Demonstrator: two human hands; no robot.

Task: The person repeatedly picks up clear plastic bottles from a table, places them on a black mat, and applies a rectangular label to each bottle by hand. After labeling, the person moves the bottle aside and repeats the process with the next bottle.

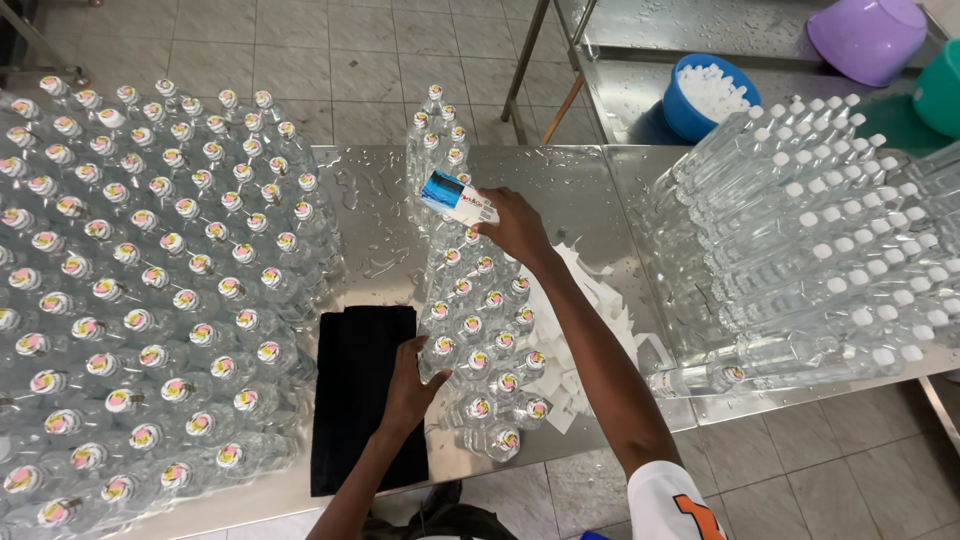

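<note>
My right hand [515, 225] is stretched forward over the steel table [600, 190] and grips a clear water bottle [455, 197] with a blue and white label, held on its side. My left hand [410, 385] rests against the near left side of a small cluster of upright capped bottles [485, 330] in the middle of the table. Its fingers touch one of those bottles beside a black cloth [360, 390].
A large block of upright sealed bottles [150, 290] fills the left. A stack of white-capped bottles lying on their sides [820, 230] fills the right. White paper scraps [590, 320] lie under my right arm. Behind are a blue bowl of caps [710, 95], a purple basin [868, 38] and a green one [942, 90].
</note>
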